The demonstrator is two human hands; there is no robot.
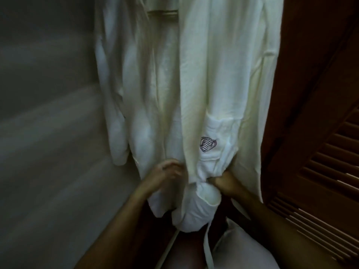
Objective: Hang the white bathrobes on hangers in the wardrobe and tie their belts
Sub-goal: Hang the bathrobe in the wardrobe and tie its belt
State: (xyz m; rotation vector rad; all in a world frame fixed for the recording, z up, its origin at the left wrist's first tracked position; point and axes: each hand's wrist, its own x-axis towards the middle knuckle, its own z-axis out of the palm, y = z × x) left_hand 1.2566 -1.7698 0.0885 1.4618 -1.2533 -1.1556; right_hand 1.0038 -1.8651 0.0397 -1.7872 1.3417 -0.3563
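A white bathrobe (223, 74) hangs in front of me in the wardrobe, with a pocket bearing a dark logo (207, 144). Its lower part is bunched up at waist height. My right hand (223, 183) grips the bunched cloth just under the pocket. My left hand (167, 171) is blurred and sits with curled fingers at the robe's left front edge; what it holds is unclear. A thin white belt (206, 247) dangles below the bunch. A second white bathrobe (124, 84) hangs to the left, partly behind the first.
A dark wooden louvred wardrobe door (320, 162) stands close on the right. A grey wall (48, 113) fills the left. A white pillow-like bundle (237, 247) lies at the bottom, under my right arm.
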